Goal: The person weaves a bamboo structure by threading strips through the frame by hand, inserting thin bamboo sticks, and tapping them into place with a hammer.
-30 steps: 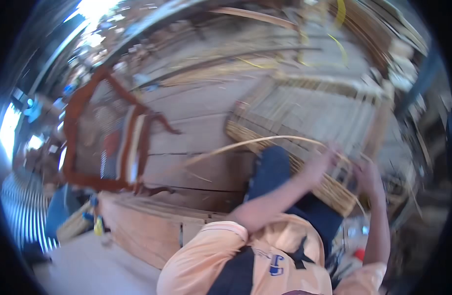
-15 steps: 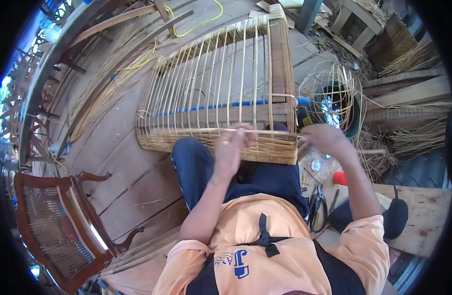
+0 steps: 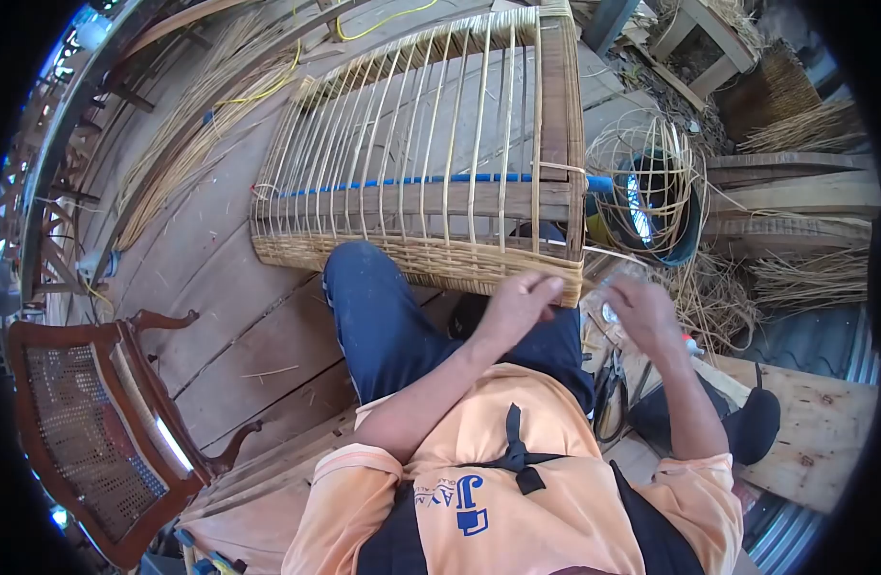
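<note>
Across my knees rests a wooden frame [image 3: 555, 125] strung with upright rattan strands, with a woven rattan band [image 3: 383, 251] along its near side. My left hand [image 3: 522, 305] is at the band's right corner, fingers pinched on a rattan strand [image 3: 576, 282]. Just right of the corner, my right hand [image 3: 640, 311] has its fingers closed on the same strand, slightly blurred. A pale strand end [image 3: 613, 253] sticks out past the corner. Behind the upright strands lies a blue rod [image 3: 596, 183], its end jutting out on the right.
A dark tub [image 3: 685, 244] with coiled cane stands right of the frame. Pliers-like tools [image 3: 610, 388] and a dark cap-like item [image 3: 752, 426] lie by my right side. At left is a caned wooden chair part [image 3: 81, 422]; loose rattan [image 3: 162, 182] covers the floor behind.
My left hand has moved right along the woven band to the corner. My right hand has come slightly lower, and the frame appears shifted a little up and left in view.
</note>
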`<action>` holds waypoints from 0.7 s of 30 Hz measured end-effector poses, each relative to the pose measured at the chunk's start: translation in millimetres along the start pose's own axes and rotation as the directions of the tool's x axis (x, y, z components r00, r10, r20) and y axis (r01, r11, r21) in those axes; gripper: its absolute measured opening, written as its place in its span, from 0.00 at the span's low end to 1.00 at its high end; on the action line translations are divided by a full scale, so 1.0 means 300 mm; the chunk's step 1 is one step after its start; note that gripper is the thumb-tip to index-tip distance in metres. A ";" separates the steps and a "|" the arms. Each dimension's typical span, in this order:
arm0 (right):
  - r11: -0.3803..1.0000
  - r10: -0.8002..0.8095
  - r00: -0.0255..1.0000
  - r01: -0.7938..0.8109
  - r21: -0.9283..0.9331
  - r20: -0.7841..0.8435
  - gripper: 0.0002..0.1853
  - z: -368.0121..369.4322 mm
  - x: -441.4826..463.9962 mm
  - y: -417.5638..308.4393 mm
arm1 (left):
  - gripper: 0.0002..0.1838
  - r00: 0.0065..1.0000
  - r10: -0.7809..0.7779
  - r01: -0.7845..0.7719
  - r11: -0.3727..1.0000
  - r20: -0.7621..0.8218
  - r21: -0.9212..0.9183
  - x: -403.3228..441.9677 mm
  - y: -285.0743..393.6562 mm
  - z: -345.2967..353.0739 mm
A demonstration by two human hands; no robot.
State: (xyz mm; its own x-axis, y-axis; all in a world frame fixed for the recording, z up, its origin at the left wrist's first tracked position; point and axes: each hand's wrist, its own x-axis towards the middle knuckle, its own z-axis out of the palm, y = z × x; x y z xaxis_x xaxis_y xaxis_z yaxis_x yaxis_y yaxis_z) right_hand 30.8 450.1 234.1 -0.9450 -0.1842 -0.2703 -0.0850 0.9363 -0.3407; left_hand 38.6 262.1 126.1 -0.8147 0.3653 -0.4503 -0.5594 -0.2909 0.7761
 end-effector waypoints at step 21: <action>0.989 -0.013 0.993 0.030 0.142 -0.117 0.08 -0.021 0.044 0.154 | 0.17 0.832 0.554 -0.252 0.423 -0.029 0.870 0.167 0.013 -0.164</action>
State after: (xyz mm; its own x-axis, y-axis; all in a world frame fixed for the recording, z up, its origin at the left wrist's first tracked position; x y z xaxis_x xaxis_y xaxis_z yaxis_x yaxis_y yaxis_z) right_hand 12.4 492.7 220.5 -0.9744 -0.1597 -0.1582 -0.0672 0.8784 -0.4731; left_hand -12.0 235.9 84.8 -0.9922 0.1170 0.0430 0.1012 0.5545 0.8260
